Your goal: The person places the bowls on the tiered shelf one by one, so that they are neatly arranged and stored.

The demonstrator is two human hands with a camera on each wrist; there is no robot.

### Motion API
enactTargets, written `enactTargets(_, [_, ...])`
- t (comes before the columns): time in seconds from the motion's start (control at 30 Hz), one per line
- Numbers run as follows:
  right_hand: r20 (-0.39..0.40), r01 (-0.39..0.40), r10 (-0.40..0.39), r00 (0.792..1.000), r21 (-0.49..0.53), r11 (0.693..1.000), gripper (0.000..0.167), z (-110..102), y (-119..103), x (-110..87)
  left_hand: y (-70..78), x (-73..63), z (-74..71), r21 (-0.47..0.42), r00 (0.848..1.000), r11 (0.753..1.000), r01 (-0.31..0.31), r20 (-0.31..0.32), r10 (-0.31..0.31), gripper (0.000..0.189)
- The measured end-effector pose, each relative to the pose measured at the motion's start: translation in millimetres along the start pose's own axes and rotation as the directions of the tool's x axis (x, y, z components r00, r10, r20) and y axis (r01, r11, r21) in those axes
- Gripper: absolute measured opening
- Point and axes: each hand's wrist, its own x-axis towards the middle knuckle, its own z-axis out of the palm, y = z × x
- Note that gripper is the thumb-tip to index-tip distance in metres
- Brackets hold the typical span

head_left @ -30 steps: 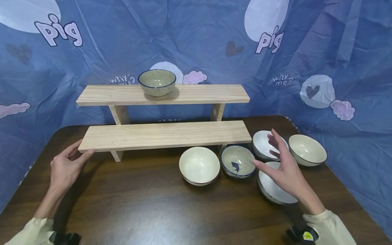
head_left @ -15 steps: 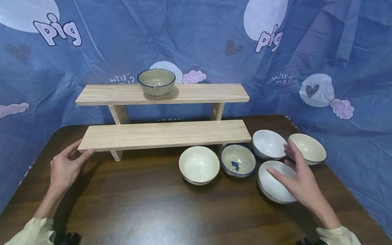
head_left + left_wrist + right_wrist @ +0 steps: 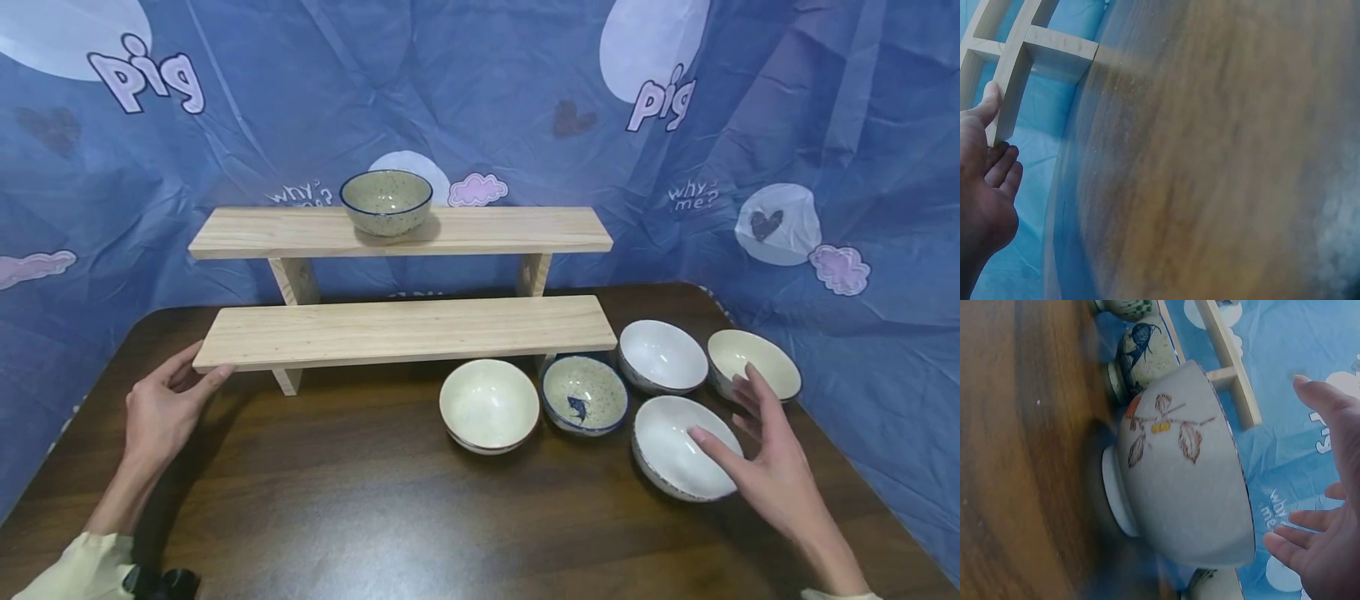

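At the left front, my left hand (image 3: pixel 163 412) holds the left end of the lower board of a two-step wooden shelf (image 3: pixel 405 332). In the left wrist view its thumb lies against one side of the board (image 3: pixel 1011 94), with the fingers curled at its end. My right hand (image 3: pixel 780 467) hovers empty over the right edge of the front white bowl (image 3: pixel 671 454), thumb and fingers spread apart. The right wrist view shows this bowl's outside (image 3: pixel 1179 475), painted with brown leaves. Just beyond the fingers is a cream bowl (image 3: pixel 757 358).
On the upper board sits a speckled blue-rimmed bowl (image 3: pixel 386 208). Another white bowl (image 3: pixel 662 354), a speckled bowl with a blue fish (image 3: pixel 581 392) and a cream bowl (image 3: pixel 489 408) stand on the brown table (image 3: pixel 360 500). Blue printed cloth (image 3: pixel 480 100) hangs behind.
My right hand has moved rightward and toward me, from over the white bowls to the front white bowl's right side, staying spread. The left hand keeps its place on the shelf.
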Motion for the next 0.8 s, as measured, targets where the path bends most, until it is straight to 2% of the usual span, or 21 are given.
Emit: enactTargets(0.8, [0.001, -0.099, 0.099, 0.995, -0.05, 0.994, 0.103, -2.2, 19.9, -26.2, 0.4, 1.2, 0.4, 0.007, 1.0, 1.0, -0.017, 0.016, 0.017, 0.068])
